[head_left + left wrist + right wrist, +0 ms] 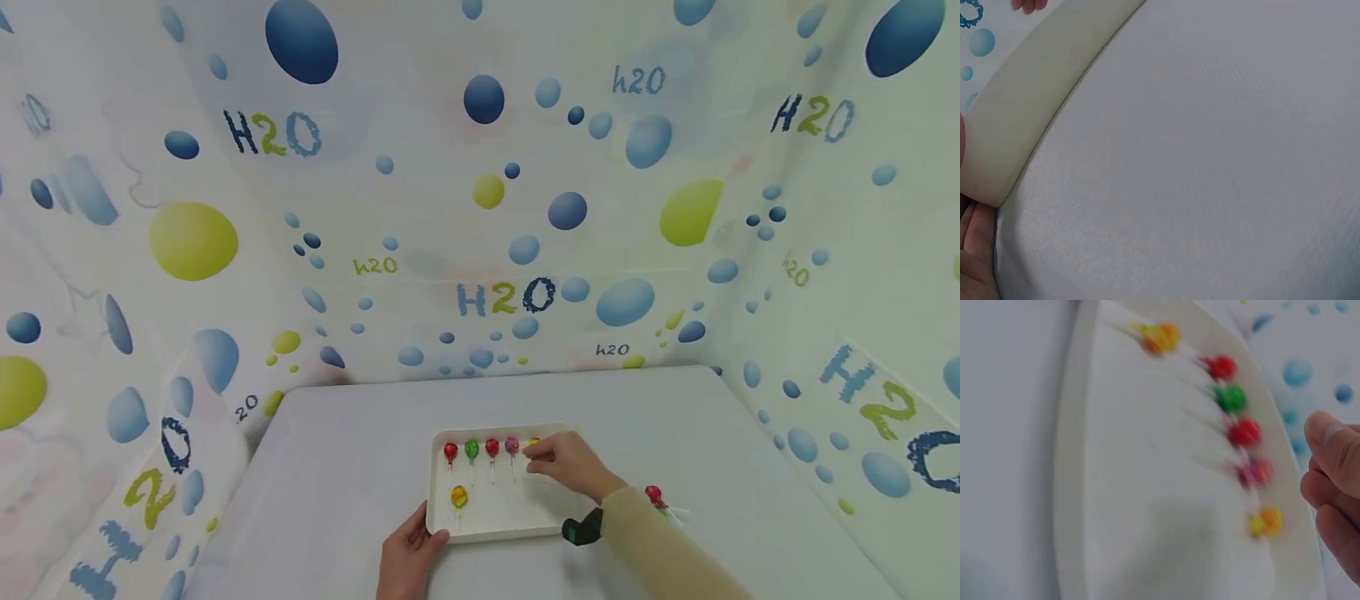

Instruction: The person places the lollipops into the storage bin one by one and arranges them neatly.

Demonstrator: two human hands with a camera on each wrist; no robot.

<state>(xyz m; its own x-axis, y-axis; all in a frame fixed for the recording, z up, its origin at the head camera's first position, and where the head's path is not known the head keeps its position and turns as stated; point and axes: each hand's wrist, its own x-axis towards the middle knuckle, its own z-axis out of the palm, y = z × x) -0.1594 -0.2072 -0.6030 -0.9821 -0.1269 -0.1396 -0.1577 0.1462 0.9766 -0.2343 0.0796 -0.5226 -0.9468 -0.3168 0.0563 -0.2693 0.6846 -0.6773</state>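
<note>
A white rectangular tray lies on the table, held at its near left corner by my left hand, thumb over the rim and fingers below. Along the tray's far side runs a row of lollipops: red, green, red, pink-purple and yellow. A yellow-orange lollipop lies nearer the left side. Over the far right part of the tray hovers my right hand, fingers loosely bent, nothing visible between them. It partly covers the yellow lollipop in the head view.
Right of the tray, beyond my right sleeve, red lollipops with white sticks lie on the white table, partly hidden by the sleeve. A dark band is at my right wrist. Printed sheeting hangs around the table's back and sides.
</note>
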